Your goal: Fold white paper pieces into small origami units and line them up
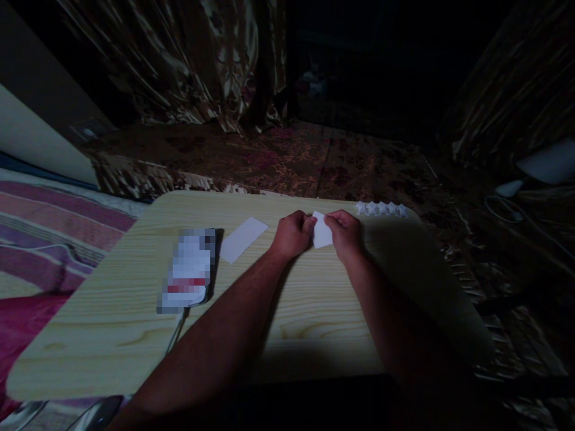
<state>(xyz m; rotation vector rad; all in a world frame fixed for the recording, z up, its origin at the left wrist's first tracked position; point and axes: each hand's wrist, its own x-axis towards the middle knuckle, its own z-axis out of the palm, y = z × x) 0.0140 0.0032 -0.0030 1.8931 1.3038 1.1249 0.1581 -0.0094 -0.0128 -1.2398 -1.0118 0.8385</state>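
A paper (321, 234) is pinched by the fingers of the left hand (291, 234) and right hand (345, 234), over the far part of the table (314, 311). In such dim light it could be creased askew or torn. A strip (242, 239) and folded pieces (381, 208) are laid on the pale wood; dark drapes (179, 60) are hung behind.

A phone (188, 272) and a paper strip (243, 239) lay toward the table's (112, 335) left edge, folded white pieces (381, 208) along its far edge.

Home bedrm – striped bedding (49, 227), satin curtains (179, 60), low wood table (314, 311)
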